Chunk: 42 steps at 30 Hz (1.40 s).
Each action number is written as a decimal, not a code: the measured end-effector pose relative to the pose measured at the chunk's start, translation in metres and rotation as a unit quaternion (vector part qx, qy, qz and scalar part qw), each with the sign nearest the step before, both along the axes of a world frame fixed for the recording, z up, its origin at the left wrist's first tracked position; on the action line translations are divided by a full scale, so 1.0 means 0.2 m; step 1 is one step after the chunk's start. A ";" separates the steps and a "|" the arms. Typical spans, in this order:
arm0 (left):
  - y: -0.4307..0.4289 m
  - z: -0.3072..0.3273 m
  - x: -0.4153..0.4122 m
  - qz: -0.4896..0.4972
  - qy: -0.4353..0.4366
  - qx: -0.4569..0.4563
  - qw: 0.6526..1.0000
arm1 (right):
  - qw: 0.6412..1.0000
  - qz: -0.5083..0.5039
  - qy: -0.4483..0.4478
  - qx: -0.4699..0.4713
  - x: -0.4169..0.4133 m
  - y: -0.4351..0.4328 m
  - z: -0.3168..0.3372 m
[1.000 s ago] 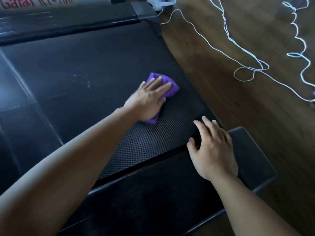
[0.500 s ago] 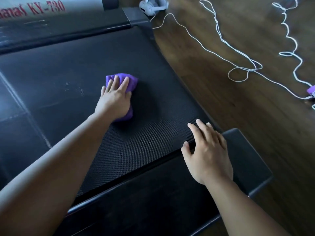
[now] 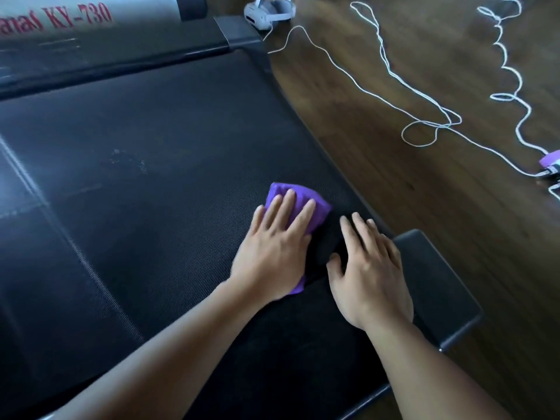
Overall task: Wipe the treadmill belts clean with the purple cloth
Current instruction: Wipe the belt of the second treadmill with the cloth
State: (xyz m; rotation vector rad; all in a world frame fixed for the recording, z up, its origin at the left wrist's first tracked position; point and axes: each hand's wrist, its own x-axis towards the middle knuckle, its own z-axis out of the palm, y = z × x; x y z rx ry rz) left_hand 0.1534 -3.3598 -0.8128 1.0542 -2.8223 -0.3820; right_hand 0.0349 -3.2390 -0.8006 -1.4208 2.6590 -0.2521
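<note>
Head view: a person leans over a black treadmill belt point(image 3: 166, 131) with both bare arms stretched out; the belt fills most of the picture.
Purple cloth point(image 3: 298, 197): it lies flat on the belt, close to the belt's right edge and near its near right corner; most of it is under a hand; the far part sticks out past the fingertips, and a small bit shows beside the wrist.
Left hand point(image 3: 272, 253): it lies flat on top of the cloth with its fingers straight and a little spread; it presses down on the cloth and does not grab it.
Right hand point(image 3: 369, 274): it lies flat and wide, fingers spread, holding nothing; the fingers rest on the belt near its right edge and the palm rests on the black end cover point(image 3: 439, 283); it is just beside the left hand, not touching it.
Pale smudge point(image 3: 127, 160): a small dusty mark on the belt, well apart from the cloth, out toward the left.
Red letters point(image 3: 78, 16): "KY-730" on the pale part past the far edge of the belt.
Floor point(image 3: 394, 192): dark brown wood to the right of the treadmill.
White cord point(image 3: 363, 89): it curls and loops across the floor.
White gadget point(image 3: 268, 10): it sits on the floor by the far right corner of the treadmill; I cannot tell what it is.
</note>
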 end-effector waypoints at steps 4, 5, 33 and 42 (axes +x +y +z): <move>-0.09 -0.01 0.34 0.098 -0.009 0.012 0.995 | 1.000 0.005 -0.007 0.008 0.00 0.00 0.00; -0.16 -0.01 0.39 0.132 -0.006 0.022 0.991 | 1.000 0.008 -0.009 0.009 0.00 0.00 0.00; -0.39 -0.03 0.56 0.256 0.009 0.031 0.966 | 1.000 0.006 -0.012 -0.003 0.00 0.00 0.00; -0.59 0.02 -0.06 0.247 -0.003 0.030 0.968 | 1.000 0.011 0.002 -0.014 0.00 0.01 0.00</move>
